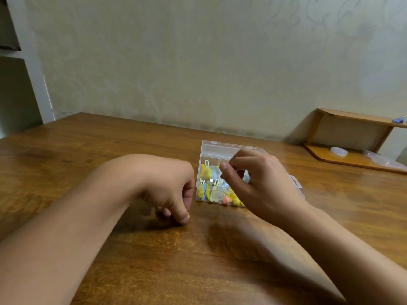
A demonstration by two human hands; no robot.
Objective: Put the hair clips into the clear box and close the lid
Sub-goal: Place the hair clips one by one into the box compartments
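A wooden table [92, 150] fills the lower part of the view, its far edge meeting a pale patterned wall [198, 62]. At about two o'clock from the middle of the table, a low wooden shelf [352, 133] stands against the wall, with a small round clear piece [339, 151] lying on its lower board.

The person's two bare forearms reach in from the bottom corners, at seven and five o'clock. The left hand [167, 190] rests on the table with its fingers curled in to a narrow, loose fist, knuckles up and thumb tip touching the wood; whether it holds anything inside cannot be told. It sits just beside the box, at the box's nine o'clock side, without clearly touching it.

The right hand [259, 186] hovers over the right half of the box, fingers bent and drawn close together, the thumb and forefinger tips nearly meeting over the box's middle. If something is pinched there, it is too small and blurred to make out.

The clear box [207, 150] stands a little right of the table's centre. Its lid [296, 184] seems to lie open toward three o'clock, mostly hidden behind the right hand.

Inside the box lie the hair clips [207, 172], a jumble of yellow, blue, white and pink pieces, heaped toward the near and left sides.
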